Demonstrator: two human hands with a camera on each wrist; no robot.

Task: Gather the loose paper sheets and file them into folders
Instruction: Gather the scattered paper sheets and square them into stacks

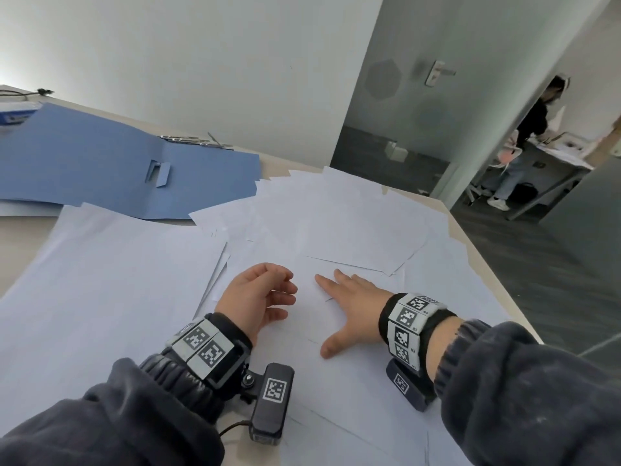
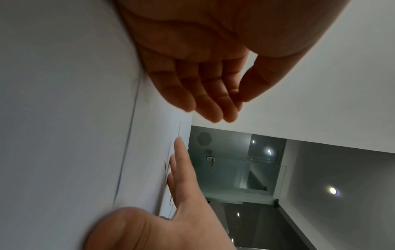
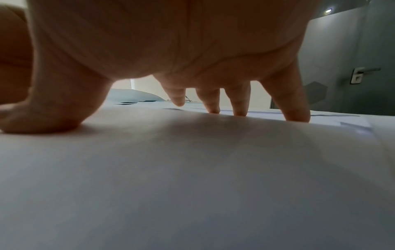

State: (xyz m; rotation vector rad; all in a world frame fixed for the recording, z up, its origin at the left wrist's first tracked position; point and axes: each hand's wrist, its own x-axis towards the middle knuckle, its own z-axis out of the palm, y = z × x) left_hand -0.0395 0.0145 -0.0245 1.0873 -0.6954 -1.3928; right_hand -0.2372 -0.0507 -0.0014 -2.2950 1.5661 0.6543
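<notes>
My right hand [image 1: 349,304] lies flat, fingers spread, pressing the topmost of the loose sheets [image 1: 353,230]; my left hand [image 1: 258,294] hovers just beside it, loosely curled and holding nothing. I judge the right hand nearer the scattered pile, which fans away far and right across the counter [image 1: 20,237]. The open blue folder [image 1: 100,169] lies far left. No readable writing anywhere.

— What's carrying everything?
— A pale table [image 1: 20,240]; its bare top shows at the left edge and along the far right rim.
— And what lies on it?
— Loose white paper sheets [image 1: 111,297] overlapping across most of it, an open blue folder [image 1: 84,163] at the far left
</notes>
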